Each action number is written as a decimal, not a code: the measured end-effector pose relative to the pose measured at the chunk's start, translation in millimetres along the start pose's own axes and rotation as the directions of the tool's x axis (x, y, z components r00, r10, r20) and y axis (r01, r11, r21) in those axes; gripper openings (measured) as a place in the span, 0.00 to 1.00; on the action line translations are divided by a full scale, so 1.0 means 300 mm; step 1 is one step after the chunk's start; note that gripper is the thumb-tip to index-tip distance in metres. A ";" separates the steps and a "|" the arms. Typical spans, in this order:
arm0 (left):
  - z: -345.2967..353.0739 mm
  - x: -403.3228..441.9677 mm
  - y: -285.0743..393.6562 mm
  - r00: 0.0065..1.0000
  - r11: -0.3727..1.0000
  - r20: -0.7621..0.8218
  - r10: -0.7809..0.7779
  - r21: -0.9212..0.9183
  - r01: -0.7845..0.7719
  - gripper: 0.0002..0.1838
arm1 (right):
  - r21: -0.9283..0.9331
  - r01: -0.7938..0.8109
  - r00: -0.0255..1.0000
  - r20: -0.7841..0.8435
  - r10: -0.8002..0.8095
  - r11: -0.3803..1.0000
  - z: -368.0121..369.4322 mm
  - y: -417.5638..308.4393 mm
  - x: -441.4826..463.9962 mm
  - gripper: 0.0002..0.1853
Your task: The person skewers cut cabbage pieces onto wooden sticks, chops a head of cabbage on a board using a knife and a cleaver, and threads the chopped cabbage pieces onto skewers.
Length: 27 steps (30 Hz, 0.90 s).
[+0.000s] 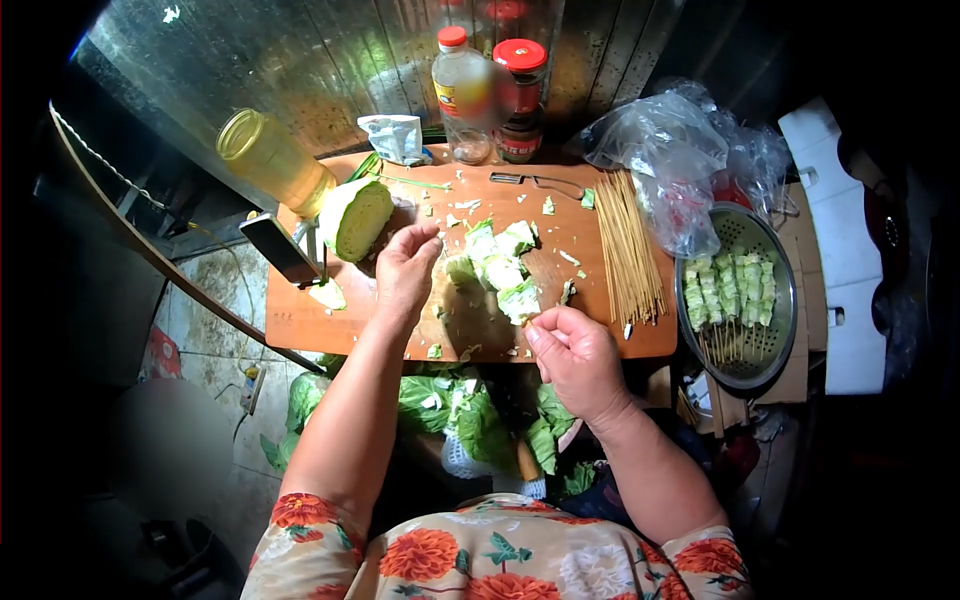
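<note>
My right hand [580, 358] is closed in a pinch at the near end of a skewer of cabbage pieces [502, 268]. Pale green leaves cover most of its stick, and it is held over the wooden board [470, 338]. Left of it, my left hand [404, 268] is raised with its fingertips drawn together. Anything between those fingertips is too small or hidden to make out. Just beyond that hand, a cut cabbage [357, 220] rests on the board with its cut face showing. Bare bamboo skewers [632, 250] lie in a bundle at the board's right side.
A metal colander [745, 365] with finished cabbage skewers [730, 290] stands at right, below a clear plastic bag [665, 140]. A peeler [535, 182], jar [520, 100], bottle [464, 110], oil container [275, 165] and phone [278, 248] surround the board. Loose cabbage leaves [440, 400] lie below its front edge.
</note>
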State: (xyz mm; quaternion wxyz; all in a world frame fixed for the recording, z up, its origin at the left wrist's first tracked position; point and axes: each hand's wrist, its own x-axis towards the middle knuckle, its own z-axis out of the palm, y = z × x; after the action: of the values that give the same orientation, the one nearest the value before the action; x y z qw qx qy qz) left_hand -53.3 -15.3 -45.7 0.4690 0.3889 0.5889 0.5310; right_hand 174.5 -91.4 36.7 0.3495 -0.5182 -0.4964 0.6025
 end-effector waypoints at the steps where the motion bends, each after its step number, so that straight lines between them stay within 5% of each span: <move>1: 0.001 0.011 -0.020 0.996 0.987 -0.045 -0.075 0.141 0.081 0.13 | 0.030 -0.001 1.000 0.002 0.001 1.000 -0.003 -0.001 0.001 0.06; 3: -0.007 0.037 -0.113 0.995 0.926 -0.004 -0.104 0.364 0.098 0.18 | 0.026 -0.007 1.000 0.022 0.007 1.000 -0.007 -0.002 -0.001 0.05; 9: 0.018 0.031 -0.124 0.976 0.741 0.078 -0.204 0.663 0.102 0.20 | 0.032 -0.036 0.998 0.048 0.034 0.999 -0.023 -0.016 -0.005 0.04; 14: 0.023 0.043 -0.092 0.940 0.672 0.120 -0.321 0.728 0.136 0.18 | 0.031 -0.013 1.000 0.018 0.013 0.999 -0.038 -0.026 -0.008 0.07; 17: 0.028 0.039 -0.088 0.897 0.680 0.115 -0.427 0.695 0.235 0.18 | -0.006 -0.016 1.000 0.020 0.016 1.000 -0.042 -0.023 -0.010 0.07; 23: 0.051 0.005 -0.095 0.949 0.692 0.026 -0.314 0.691 0.210 0.16 | -0.064 0.016 1.000 0.004 -0.016 0.998 -0.039 -0.022 -0.016 0.07; 27: 0.004 0.029 -0.074 0.896 0.892 -0.031 -0.443 0.086 0.444 0.06 | -0.111 0.005 1.000 0.011 -0.004 0.994 -0.030 -0.016 -0.017 0.07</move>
State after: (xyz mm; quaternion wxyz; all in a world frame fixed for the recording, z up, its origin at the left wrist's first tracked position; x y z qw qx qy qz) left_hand -53.4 -9.6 -68.8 0.5565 0.2626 0.6881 0.3846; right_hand 183.9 -92.7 43.1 0.3188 -0.5326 -0.5320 0.5759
